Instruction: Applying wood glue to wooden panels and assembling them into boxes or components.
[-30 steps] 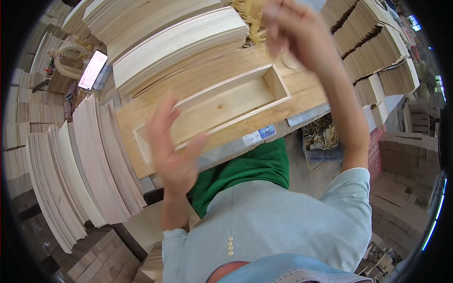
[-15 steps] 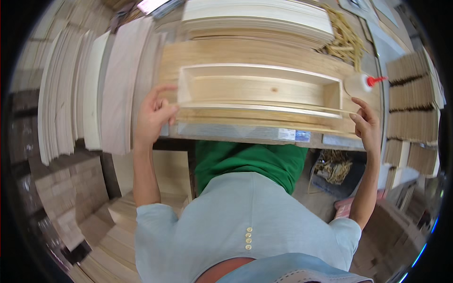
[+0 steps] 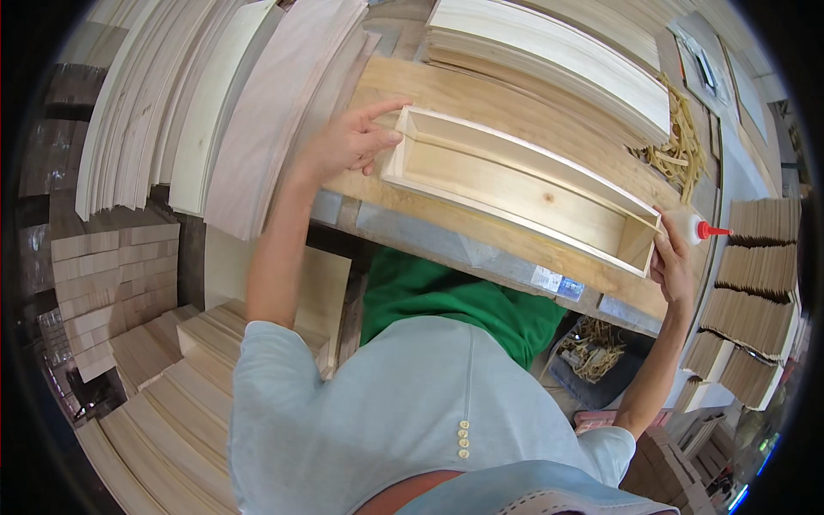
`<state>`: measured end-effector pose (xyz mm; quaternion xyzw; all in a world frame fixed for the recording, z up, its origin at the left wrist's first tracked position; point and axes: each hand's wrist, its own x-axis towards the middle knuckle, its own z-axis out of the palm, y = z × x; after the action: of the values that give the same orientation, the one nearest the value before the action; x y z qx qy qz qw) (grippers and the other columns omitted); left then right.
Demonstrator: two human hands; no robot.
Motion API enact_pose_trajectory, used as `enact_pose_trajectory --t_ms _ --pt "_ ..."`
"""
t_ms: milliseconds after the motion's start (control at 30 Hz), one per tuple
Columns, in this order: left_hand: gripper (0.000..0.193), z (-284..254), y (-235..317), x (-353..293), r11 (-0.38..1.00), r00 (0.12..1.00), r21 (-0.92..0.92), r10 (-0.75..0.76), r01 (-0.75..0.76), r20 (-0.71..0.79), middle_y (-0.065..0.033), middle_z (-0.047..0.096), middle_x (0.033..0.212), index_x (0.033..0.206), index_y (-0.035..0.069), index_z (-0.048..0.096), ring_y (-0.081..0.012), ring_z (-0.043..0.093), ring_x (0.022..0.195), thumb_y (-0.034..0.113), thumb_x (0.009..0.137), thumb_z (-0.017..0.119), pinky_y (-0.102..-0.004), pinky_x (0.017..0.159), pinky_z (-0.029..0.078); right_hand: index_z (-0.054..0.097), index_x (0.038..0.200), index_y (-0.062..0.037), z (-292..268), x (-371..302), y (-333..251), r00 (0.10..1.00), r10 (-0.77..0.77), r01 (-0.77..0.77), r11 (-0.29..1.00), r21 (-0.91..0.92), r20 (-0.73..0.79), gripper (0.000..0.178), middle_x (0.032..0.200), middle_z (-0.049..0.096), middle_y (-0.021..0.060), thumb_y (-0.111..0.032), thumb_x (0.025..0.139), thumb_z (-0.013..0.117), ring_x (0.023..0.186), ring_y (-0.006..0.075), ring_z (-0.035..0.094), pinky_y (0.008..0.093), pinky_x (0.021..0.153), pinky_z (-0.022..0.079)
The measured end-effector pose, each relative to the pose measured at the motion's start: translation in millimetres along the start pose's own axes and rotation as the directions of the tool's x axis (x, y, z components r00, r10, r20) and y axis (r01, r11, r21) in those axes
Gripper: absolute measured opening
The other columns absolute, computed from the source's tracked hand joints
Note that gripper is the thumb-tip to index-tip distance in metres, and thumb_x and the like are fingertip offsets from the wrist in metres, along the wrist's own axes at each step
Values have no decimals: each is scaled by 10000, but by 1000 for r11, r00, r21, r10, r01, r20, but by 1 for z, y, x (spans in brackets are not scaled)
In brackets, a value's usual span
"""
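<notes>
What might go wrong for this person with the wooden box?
The left hand and right hand are at opposite ends of the box, so an uneven push might skew it. The bottle sits right beside the right hand and could get knocked. The left forearm looks close to the boards and might nudge them.

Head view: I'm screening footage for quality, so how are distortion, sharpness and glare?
Head view: fisheye bending curves the boards at left, and the corners go black; same view, the wooden box is sharp enough to show its knot; same view, small bluish glare at lower right.
</notes>
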<state>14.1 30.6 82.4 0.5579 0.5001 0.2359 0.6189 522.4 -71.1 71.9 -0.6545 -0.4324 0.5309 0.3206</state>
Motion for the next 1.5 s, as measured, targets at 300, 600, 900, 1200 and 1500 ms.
enact_pose_trajectory --t_ms 300,600,900,1200,1500 --pt "177 -9 -26 45 946 996 -323 -36 8 -83 70 420 515 1016 30 645 -19 361 367 168 919 588 -207 387 387 608 1037 -9 -13 36 16 994 66 -31 928 371 -83 170 595 456 -43 -121 960 507 390 13 275 178 334 220" --pt "210 -1 -42 48 880 992 -475 -46 -13 -114 22 483 526 890 33 627 -66 429 379 214 951 541 -209 381 387 607 1101 4 -7 38 16 997 50 -32 956 291 -56 218 658 534 -30 -120 942 525 462 28 390 184 401 320" --pt "217 26 -20 31 920 829 282 374 -273 -416 -67 648 833 1012 -14 652 -182 604 816 164 937 552 -290 742 473 547 1260 17 7 10 55 902 -335 262 926 -271 -271 374 1208 584 88 -229 996 446 1127 152 518 285 945 411" --pt "277 18 -39 35 988 900 53 157 -148 -406 -62 641 961 1016 -33 649 -128 567 908 195 977 497 -264 823 451 612 1183 -23 9 27 -14 986 -64 47 992 -114 -153 387 922 639 34 -327 973 497 803 118 599 270 688 514" --pt "305 38 -38 40 983 919 -68 134 -171 -370 -69 631 969 1069 -18 611 -130 582 868 238 995 465 -264 794 467 631 1169 -43 -11 23 -32 979 205 -203 968 -145 -5 377 889 636 54 -331 932 575 792 108 605 255 548 558"
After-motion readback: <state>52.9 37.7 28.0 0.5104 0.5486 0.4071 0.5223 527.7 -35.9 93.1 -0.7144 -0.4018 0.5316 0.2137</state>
